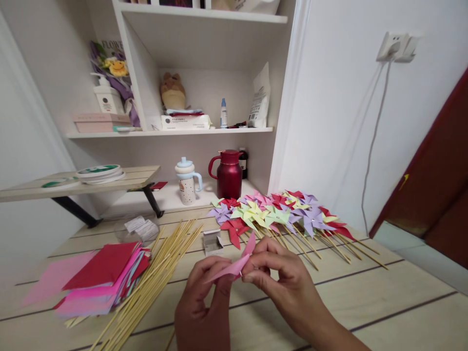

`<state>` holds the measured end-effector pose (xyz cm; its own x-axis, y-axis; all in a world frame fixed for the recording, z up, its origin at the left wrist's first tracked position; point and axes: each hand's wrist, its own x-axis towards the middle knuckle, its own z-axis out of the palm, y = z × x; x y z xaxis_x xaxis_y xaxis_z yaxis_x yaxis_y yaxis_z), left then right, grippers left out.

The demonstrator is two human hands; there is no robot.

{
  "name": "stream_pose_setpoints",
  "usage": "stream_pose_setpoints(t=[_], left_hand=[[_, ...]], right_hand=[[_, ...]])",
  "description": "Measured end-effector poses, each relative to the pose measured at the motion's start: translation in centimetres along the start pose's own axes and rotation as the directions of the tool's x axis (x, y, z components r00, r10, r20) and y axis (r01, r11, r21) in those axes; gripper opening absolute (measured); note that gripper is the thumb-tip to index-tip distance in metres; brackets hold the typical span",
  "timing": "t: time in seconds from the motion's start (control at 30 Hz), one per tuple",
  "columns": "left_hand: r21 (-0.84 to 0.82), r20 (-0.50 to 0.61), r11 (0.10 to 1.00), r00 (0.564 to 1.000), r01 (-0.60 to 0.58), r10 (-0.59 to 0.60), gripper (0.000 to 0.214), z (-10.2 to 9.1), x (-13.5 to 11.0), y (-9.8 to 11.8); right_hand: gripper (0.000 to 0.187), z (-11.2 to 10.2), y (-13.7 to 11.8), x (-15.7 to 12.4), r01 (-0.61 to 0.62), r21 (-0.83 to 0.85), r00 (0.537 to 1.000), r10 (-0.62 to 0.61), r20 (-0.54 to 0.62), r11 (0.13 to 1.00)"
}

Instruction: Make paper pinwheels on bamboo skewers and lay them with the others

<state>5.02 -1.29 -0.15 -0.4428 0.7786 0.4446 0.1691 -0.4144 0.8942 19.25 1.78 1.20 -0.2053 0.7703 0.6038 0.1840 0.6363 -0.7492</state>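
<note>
A folded pink paper piece (237,263) is pinched between both my hands above the wooden table (383,302). My left hand (204,297) grips its lower left part with closed fingers. My right hand (283,278) pinches the right side near the centre, where a small pin seems to sit. Behind them lies a row of finished paper pinwheels (278,214) in red, purple, green and pink on wooden sticks. To the left are a bundle of bamboo sticks (153,278) and a stack of coloured paper sheets (98,280).
A small open white box (213,242) sits just beyond my hands. A red thermos jug (228,174) and a light blue-lidded cup (187,183) stand at the back. White shelves (204,129) rise behind. A raised wooden board (76,181) is at left.
</note>
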Motion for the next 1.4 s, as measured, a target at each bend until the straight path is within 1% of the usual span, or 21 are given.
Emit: stream_pose_setpoints(t=[0.13,0.23,0.37,0.43,0.5,0.6,0.73,0.8,0.87,0.93,1.03,1.1,1.2,1.23,1.27,1.33,1.37,1.4], left_hand=[[-0.013,0.026,1.000,1.000,0.003,-0.003,0.016,0.0,-0.1,0.3],[-0.021,0.040,1.000,0.999,-0.018,0.019,0.020,0.0,-0.1,0.3],[-0.035,0.071,0.999,0.997,-0.013,0.016,0.018,-0.1,-0.1,0.1],[-0.052,0.096,0.999,0.995,0.011,-0.006,0.017,-0.1,-0.1,0.1],[-0.084,0.126,0.995,0.991,0.052,-0.041,0.016,0.0,0.1,0.2],[-0.175,0.165,0.975,0.980,0.138,-0.109,0.012,0.3,0.2,0.4],[-0.256,0.190,0.935,0.961,0.246,-0.200,0.013,0.6,0.4,0.2],[-0.285,0.182,0.915,0.953,0.287,-0.242,0.015,0.6,0.5,-0.4],[-0.315,0.187,0.883,0.935,0.348,-0.302,0.018,0.5,0.5,-1.1],[-0.327,0.258,0.845,0.901,0.422,-0.350,0.020,0.4,0.5,-1.9],[-0.335,0.378,0.811,0.856,0.481,-0.352,0.022,0.2,0.5,-2.5],[-0.341,0.398,0.798,0.845,0.497,-0.356,0.025,0.3,0.5,-2.5],[-0.351,0.402,0.788,0.842,0.505,-0.360,0.025,0.4,0.5,-2.5],[-0.356,0.405,0.784,0.840,0.508,-0.361,0.025,0.4,0.5,-2.5],[-0.355,0.410,0.780,0.835,0.516,-0.365,0.024,0.4,0.5,-2.6],[-0.345,0.418,0.776,0.827,0.528,-0.376,0.023,0.3,0.6,-2.7],[-0.337,0.420,0.776,0.823,0.533,-0.383,0.024,0.3,0.6,-2.8],[-0.331,0.414,0.775,0.820,0.539,-0.394,0.024,0.3,0.6,-2.7]], right_hand=[[0.012,0.0,0.0,0.1,-0.024,0.002,1.000,0.024,-0.011,1.000],[0.010,0.0,0.0,0.0,-0.020,-0.003,0.999,0.020,-0.040,1.000],[0.009,-0.1,0.0,-0.1,0.013,-0.017,0.997,-0.014,-0.077,1.000],[0.008,-0.1,0.1,-0.1,0.056,-0.030,0.993,-0.059,-0.099,0.998],[0.008,-0.2,0.1,-0.1,0.119,-0.040,0.984,-0.124,-0.131,0.992],[0.009,-0.2,0.1,-0.1,0.200,-0.056,0.963,-0.207,-0.170,0.978],[0.007,-0.2,0.1,-0.1,0.233,-0.099,0.956,-0.246,-0.159,0.967],[0.007,-0.2,0.0,-0.1,0.241,-0.131,0.954,-0.259,-0.152,0.962],[0.009,-0.2,0.0,-0.2,0.250,-0.158,0.952,-0.273,-0.141,0.955],[0.010,-0.1,0.0,-0.3,0.255,-0.173,0.951,-0.280,-0.134,0.951],[0.010,-0.2,0.2,-0.4,0.253,-0.180,0.947,-0.281,-0.155,0.951],[0.011,-0.2,0.4,-0.4,0.248,-0.187,0.942,-0.281,-0.183,0.951],[0.016,-0.2,0.8,-0.4,0.215,-0.184,0.941,-0.254,-0.226,0.959],[0.022,-0.2,0.9,-0.4,0.193,-0.174,0.942,-0.232,-0.241,0.966],[0.032,-0.2,1.0,-0.4,0.161,-0.154,0.947,-0.197,-0.255,0.975],[0.058,-0.1,1.0,-0.4,0.065,-0.074,0.964,-0.082,-0.252,0.995],[0.069,-0.1,1.0,-0.4,-0.001,-0.012,0.975,-0.002,-0.224,1.000],[0.076,0.0,0.9,-0.4,-0.077,0.059,0.981,0.086,-0.176,0.995]])
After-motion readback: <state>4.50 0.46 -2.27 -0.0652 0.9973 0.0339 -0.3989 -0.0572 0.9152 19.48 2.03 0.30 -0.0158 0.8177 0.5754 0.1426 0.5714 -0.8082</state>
